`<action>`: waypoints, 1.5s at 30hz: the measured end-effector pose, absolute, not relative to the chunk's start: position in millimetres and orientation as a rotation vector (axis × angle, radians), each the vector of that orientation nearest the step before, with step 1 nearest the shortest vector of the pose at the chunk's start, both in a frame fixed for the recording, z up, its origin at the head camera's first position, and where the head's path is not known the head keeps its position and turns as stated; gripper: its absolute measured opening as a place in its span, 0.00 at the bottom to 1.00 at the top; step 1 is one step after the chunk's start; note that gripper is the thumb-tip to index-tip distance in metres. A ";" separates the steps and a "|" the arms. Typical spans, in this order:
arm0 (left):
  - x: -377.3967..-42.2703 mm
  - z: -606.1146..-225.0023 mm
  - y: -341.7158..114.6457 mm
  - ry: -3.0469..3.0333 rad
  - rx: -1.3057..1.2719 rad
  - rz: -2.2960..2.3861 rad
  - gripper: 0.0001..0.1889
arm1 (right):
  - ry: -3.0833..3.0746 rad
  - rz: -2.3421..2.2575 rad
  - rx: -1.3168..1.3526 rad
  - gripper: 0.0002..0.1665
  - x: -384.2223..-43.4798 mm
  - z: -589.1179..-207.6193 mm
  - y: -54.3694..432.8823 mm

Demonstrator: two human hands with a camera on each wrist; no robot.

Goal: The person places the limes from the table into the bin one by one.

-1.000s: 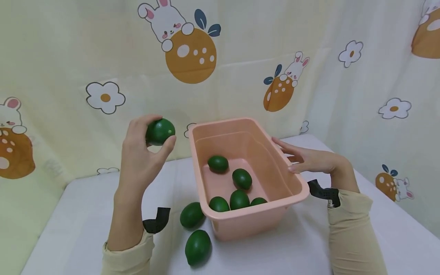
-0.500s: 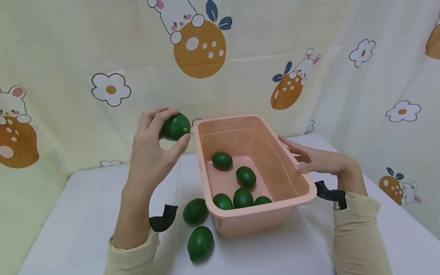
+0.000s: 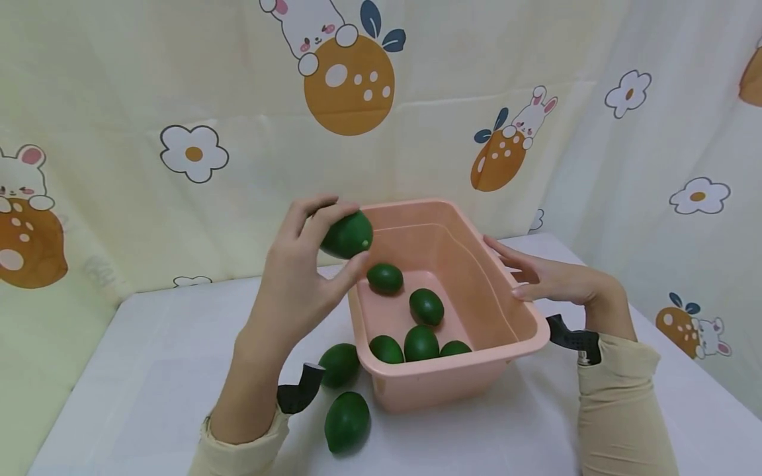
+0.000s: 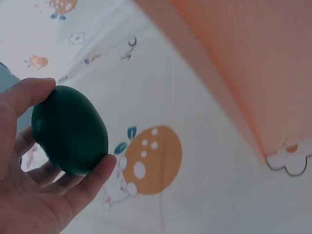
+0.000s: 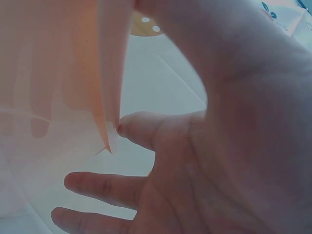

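Observation:
My left hand (image 3: 306, 274) pinches a lime (image 3: 347, 236) between thumb and fingers, near the left rim of a pink plastic basin (image 3: 464, 360). Up close in the left wrist view, the same dark green lime (image 4: 70, 130) sits between the fingertips. Several limes lie inside the basin, among them a far one (image 3: 385, 279) and a middle one (image 3: 426, 307). At the basin's right rim, my right hand (image 3: 550, 277) touches the edge with its fingertips. Its other fingers (image 5: 105, 187) stretch out beside the outer wall in the right wrist view.
Two more limes rest on the white tabletop (image 3: 161, 370): one beside the basin's left wall (image 3: 339, 365), the other closer to the viewer (image 3: 348, 423). A patterned curtain (image 3: 250, 158) hangs behind the table and along its right side.
Carrying the lime, my left hand has moved right to the basin's left rim. My right hand stays on the right rim. The view has shifted slightly.

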State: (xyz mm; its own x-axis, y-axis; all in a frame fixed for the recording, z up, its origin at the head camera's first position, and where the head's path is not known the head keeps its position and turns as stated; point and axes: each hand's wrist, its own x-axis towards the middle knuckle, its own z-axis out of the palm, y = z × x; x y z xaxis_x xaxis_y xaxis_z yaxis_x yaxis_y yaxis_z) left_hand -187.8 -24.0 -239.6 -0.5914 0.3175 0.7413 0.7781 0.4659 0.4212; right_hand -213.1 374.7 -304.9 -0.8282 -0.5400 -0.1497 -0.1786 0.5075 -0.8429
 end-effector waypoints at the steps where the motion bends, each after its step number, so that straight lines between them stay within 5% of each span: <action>1: -186.6 -240.4 -20.2 -2.126 -0.938 -1.024 0.25 | 2.361 -1.251 -0.593 0.51 -213.0 -304.9 374.7; 21: -188.1 -288.4 45.4 -2.421 -1.458 -0.520 0.25 | 2.380 -1.250 -0.627 0.51 -213.2 -307.1 373.9; 36: -187.7 -288.9 45.8 -2.514 -1.430 -0.518 0.25 | 2.391 -1.250 -0.622 0.51 -213.6 -308.4 374.5; 45: -189.2 -290.4 43.7 -2.477 -1.341 -0.623 0.15 | 2.399 -1.233 -0.622 0.50 -216.2 -307.8 371.3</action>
State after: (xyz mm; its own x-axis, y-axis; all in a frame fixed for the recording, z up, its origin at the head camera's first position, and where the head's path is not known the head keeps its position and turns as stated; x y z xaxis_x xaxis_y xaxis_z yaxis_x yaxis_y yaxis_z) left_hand -189.2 43.7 -290.4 -0.5421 0.7305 0.4153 0.8401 0.4832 0.2465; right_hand -216.2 371.3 -307.8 -0.8336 -0.5385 -0.1227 -0.2138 0.5196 -0.8273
